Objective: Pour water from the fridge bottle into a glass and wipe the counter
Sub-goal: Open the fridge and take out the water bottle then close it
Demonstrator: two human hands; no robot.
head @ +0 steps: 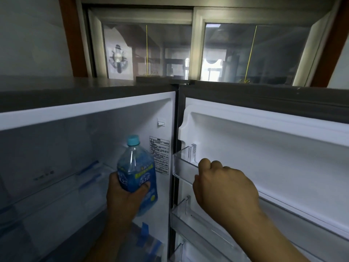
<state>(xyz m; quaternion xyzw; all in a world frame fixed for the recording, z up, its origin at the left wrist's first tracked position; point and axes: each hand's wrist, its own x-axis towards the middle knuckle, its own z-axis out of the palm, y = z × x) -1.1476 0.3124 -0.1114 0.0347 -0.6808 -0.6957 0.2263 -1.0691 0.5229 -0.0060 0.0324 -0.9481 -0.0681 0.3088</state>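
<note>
In the fridge opening: bottle (136, 173) held up in front of the compartment, near the right inner wall, off the shelves.
Bottle: clear plastic w/ blue label, light-blue cap (133, 140) on, roughly upright, leaning a bit left at the top.
L hand (124, 197): wrapped round the bottle's lower half from below/left, thumb across the label front, firm hold.
R hand (224, 186): fingers curled under, knuckles up, at the front rim of the upper door bin (182, 161). Fingertips hidden, so can't tell if they hook the rim or just sit by it.
Fridge door (264, 148): swung open to the right, white liner facing the camera.
Door bins: both clear plastic; lower door bin (181, 210) sits below the R hand.
Inner wall: printed sticker (159, 154) just right of the bottle, text too small to read.
Shelves (56, 186): glass, left of the bottle; strips of blue tape (144, 226) on the btm parts.
Above fridge: grey top, then a glazed window (188, 50) w/ pale frame, reflections only.
</note>
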